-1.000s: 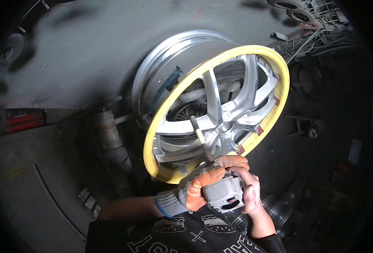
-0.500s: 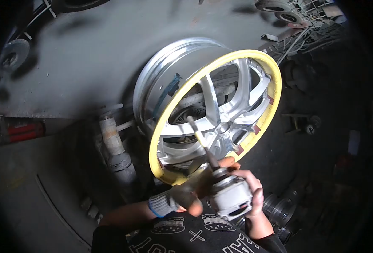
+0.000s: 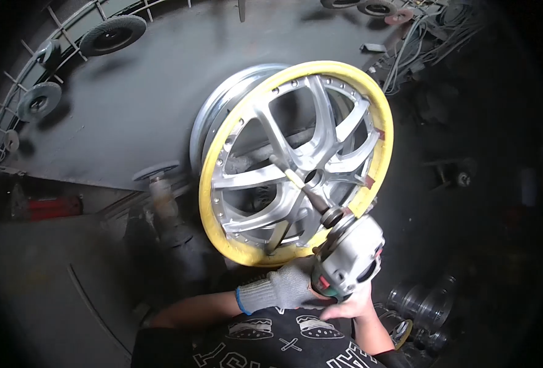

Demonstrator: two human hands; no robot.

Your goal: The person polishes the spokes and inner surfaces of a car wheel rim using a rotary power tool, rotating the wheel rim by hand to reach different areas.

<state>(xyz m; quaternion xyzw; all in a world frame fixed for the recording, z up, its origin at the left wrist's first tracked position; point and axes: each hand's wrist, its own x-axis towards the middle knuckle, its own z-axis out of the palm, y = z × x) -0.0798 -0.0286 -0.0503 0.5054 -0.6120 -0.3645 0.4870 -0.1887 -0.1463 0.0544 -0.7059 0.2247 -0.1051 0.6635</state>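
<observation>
Both my hands hold a white power grinder (image 3: 350, 248) in front of my chest. A long tapered spindle (image 3: 302, 187) points from it up and left, in front of the wheel's spokes; whether it touches them I cannot tell. My left hand (image 3: 296, 284), in a grey knitted glove with a blue cuff edge, is closed at the grinder's left side, its fingers partly hidden. My bare right hand (image 3: 352, 303) wraps the grinder from below and behind. Just beyond stands a tilted silver alloy wheel rim (image 3: 265, 179), its outer lip (image 3: 207, 202) covered in yellow, with dark red patches at the right.
Abrasive discs (image 3: 113, 35) hang on a wire rack along the grey wall (image 3: 161, 92). A post-like metal stand (image 3: 167, 205) rises left of the wheel. Tangled cables (image 3: 409, 49) hang at upper right. More wheels (image 3: 421, 300) lie at lower right, and a red object (image 3: 53, 207) sits at left.
The grinder has shifted right and up slightly, and its body has turned. My left hand has moved in against the grinder's side. The wheel now appears turned more face-on as the view shifted.
</observation>
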